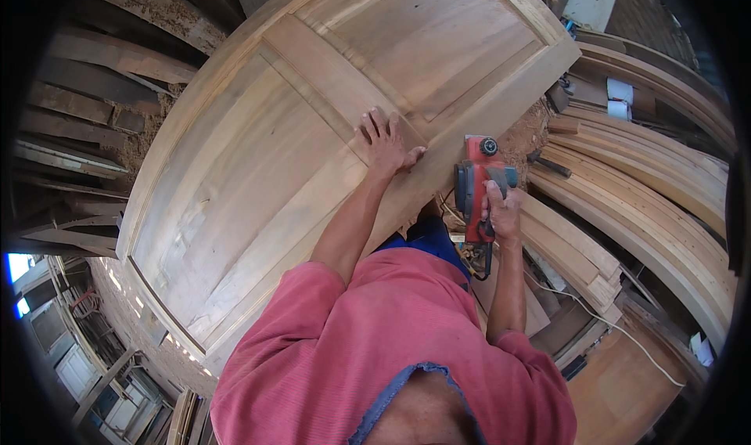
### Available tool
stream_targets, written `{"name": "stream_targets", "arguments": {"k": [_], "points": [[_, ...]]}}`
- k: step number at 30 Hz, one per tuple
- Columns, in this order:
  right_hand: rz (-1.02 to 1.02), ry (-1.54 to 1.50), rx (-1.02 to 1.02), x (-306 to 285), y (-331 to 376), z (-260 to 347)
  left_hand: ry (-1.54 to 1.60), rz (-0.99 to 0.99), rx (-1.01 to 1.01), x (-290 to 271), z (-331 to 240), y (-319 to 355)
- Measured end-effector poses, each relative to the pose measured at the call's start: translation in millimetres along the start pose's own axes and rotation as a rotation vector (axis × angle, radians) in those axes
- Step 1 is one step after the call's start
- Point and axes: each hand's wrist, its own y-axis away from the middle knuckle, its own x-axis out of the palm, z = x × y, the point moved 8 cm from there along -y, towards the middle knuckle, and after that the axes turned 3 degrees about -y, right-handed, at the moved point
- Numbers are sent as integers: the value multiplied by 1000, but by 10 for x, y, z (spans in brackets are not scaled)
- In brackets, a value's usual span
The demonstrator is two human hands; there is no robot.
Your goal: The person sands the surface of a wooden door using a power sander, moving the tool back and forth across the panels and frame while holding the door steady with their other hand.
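A large pale wooden panelled door lies across in front of me, with recessed panels on both sides of a middle bar. My left hand rests on it with fingers spread, near the bar's close end. My right hand is wrapped round the rear handle of a red and black electric planer, which has a black knob at its front. The planer is at the door's near edge, to the right of my left hand. Whether its sole touches the wood is hidden.
Stacked long boards fill the right side, with a dark-handled tool and wood shavings beside them. A pale cord runs over timber at lower right. Rough planks lie at the left.
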Motion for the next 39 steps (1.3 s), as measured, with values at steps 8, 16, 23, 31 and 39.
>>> {"name": "stream_targets", "arguments": {"k": [8, 16, 23, 31, 39], "points": [[5, 37, 50, -6, -49, -9, 24, -112, -56, -41, 117, -266], [11, 67, 11, -69, -59, 45, -154, -203, 340, 115, -29, 32], [76, 50, 10, -27, -65, 78, -120, -197, 615, 510, -269, 1027], [51, 36, -2, -94, -56, 46, -97, -130, 737, 646, -258, 1283], [17, 31, 31, 21, -110, 123, -156, -172, 696, 622, 21, 1428]]}}
